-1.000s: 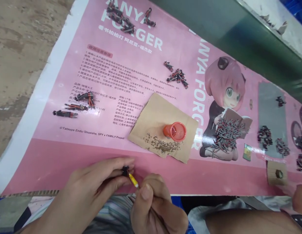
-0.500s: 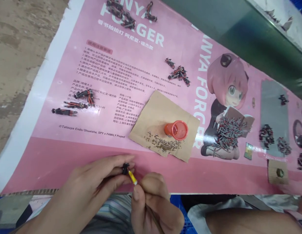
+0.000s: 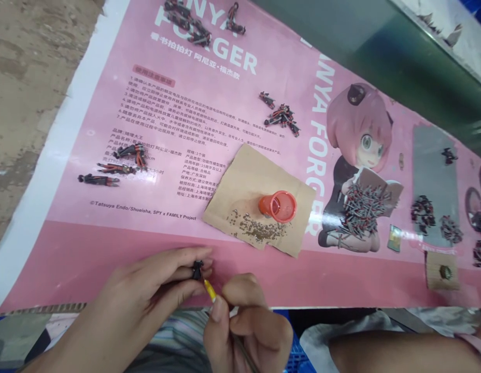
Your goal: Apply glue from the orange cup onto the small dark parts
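My left hand (image 3: 147, 290) pinches a small black part (image 3: 197, 269) between thumb and fingers at the near edge of the pink poster (image 3: 186, 103). My right hand (image 3: 248, 329) grips a thin tool with a yellow tip (image 3: 209, 290), and the tip touches the black part. Just beyond my hands lies a brown cardboard piece (image 3: 248, 176) with an orange cap (image 3: 278, 206) and a scatter of tiny metal bits (image 3: 259, 232) on it.
Small groups of black-and-red parts lie on the poster at the left (image 3: 116, 166), top (image 3: 186, 23) and centre (image 3: 281, 118). A heap of pins (image 3: 363, 207) sits right of the cardboard, more clusters (image 3: 423, 212) further right. Another person's arm (image 3: 399, 352) shows at the bottom right.
My right hand has crept slightly left and down while the yellow tip stays at the black part. The left hand has barely moved.
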Motion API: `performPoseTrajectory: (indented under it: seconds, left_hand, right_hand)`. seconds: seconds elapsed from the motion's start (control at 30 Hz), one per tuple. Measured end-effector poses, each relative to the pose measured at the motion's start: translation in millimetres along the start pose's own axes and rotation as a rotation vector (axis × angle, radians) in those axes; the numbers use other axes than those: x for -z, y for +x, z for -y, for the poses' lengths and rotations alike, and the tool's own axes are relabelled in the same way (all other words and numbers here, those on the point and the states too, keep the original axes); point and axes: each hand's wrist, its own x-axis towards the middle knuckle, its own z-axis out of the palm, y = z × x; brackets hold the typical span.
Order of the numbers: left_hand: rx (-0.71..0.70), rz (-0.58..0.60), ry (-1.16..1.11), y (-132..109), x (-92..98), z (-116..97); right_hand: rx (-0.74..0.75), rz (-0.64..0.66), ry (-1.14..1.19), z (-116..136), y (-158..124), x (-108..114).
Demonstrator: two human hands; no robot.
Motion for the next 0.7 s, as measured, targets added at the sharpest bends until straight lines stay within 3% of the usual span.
performPoseTrajectory:
  seconds: [0.17, 0.37, 0.5, 0.57, 0.7]
  left_hand:
    - [0.023, -0.035, -0.164, 5.0, -1.2, -8.9]
    - [0.093, -0.021, -0.178, 0.8, -1.0, -2.5]
    - [0.070, 0.002, -0.124, -3.9, -1.6, 9.1]
    - [0.069, -0.047, -0.112, -9.0, -4.3, 14.1]
    - [0.108, -0.161, 0.083, -19.6, -9.9, 24.2]
  right_hand:
    - [0.021, 0.106, 0.042, -3.2, 1.3, 2.9]
    - [-0.018, 0.080, 0.078, -1.0, -1.1, 4.6]
    - [-0.016, -0.150, 0.162, -10.6, 12.4, 15.4]
    - [0.026, -0.286, 0.103, -23.8, 28.3, 24.8]
    - [0.166, -0.305, -0.165, -53.0, 63.7, 38.0]
